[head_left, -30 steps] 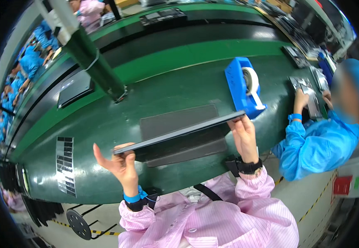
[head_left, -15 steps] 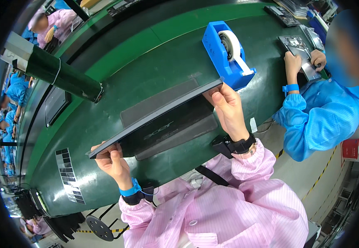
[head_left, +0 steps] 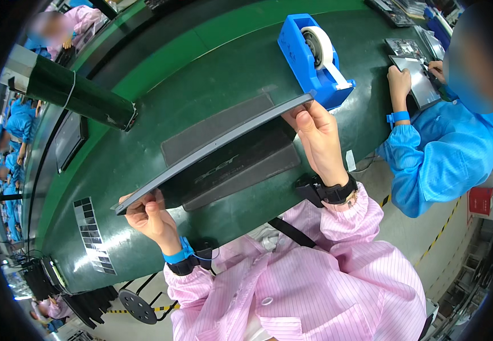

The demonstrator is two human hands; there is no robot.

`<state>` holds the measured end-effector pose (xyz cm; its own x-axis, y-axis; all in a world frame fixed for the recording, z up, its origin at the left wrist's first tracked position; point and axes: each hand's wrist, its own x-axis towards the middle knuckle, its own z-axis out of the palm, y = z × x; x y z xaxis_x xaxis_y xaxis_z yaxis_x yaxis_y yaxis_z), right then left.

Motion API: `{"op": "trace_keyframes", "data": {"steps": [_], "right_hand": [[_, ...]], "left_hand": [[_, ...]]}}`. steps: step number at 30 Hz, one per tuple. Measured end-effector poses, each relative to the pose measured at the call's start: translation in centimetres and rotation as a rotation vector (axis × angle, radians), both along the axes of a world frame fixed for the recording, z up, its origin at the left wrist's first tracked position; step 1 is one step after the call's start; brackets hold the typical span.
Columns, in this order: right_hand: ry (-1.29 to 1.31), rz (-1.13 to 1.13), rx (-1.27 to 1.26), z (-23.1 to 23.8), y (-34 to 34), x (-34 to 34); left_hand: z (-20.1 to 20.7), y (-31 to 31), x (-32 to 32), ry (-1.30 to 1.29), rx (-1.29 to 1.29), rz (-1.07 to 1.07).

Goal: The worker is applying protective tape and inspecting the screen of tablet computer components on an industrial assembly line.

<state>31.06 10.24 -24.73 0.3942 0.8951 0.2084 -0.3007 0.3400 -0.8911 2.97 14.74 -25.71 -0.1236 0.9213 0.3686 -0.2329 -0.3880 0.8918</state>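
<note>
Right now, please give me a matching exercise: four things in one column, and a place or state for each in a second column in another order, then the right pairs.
Things:
1. panel
2. tape dispenser
3. grey mat
4. sticker sheet

Places or states:
A. lies flat on the bench, under the raised thing
B. held at its two ends by the left hand and right hand
C. at the bench's near left edge
D. stands on the bench past the right hand, blue

Pairs: 1-B, 2-D, 3-A, 4-C
</note>
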Motion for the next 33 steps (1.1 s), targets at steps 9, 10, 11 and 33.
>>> {"op": "trace_keyframes", "data": {"steps": [9, 10, 11, 33], "right_hand": [[0.027, -0.060, -0.012, 0.2, 0.2, -0.2], [0.028, -0.058, -0.014, 0.2, 0.3, -0.2], [0.005, -0.065, -0.014, 0.2, 0.4, -0.2], [0.029, -0.236, -0.144, -0.5, -0.4, 2.2]], "left_hand": [[-1.0, 1.0, -0.4, 0.016, 0.036, -0.044], [-0.8, 1.1, -0.1, -0.002, 0.025, -0.037], [-0.4, 1.2, 0.3, -0.020, 0.014, -0.030], [3.9, 0.3, 1.7, 0.320, 0.037, -0.103]]}}
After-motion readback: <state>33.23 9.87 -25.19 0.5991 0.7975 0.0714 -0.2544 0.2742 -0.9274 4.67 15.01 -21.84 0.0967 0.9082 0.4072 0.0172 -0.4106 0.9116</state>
